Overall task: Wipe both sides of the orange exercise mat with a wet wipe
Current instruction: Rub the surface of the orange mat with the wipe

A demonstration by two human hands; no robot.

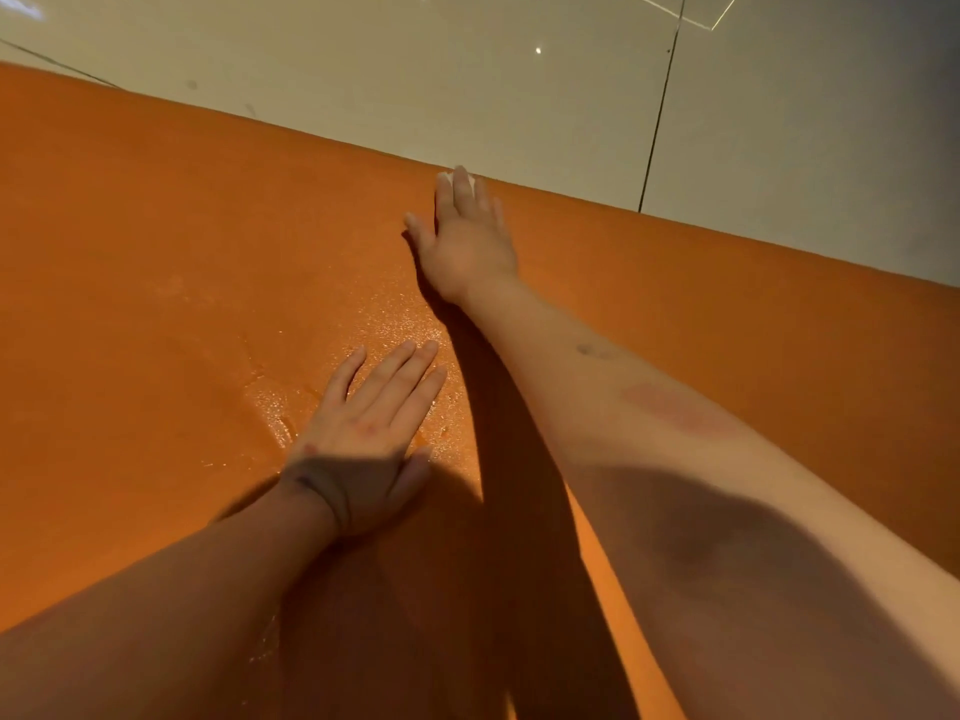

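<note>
On the mat (156, 252), right hand (467, 246) presses the wipe (471, 183) with straight fingers (460, 189); left hand (363, 444) lies flat.

Indoor room, glossy tiled floor (467, 70), exercise mat (156, 252)

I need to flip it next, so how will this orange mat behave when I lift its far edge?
Probably floppy: the orange mat lies thin and flat on the tiled floor, so it should drape. Possibly slick to grip, since a wet sheen glistens beside the left hand.
</note>
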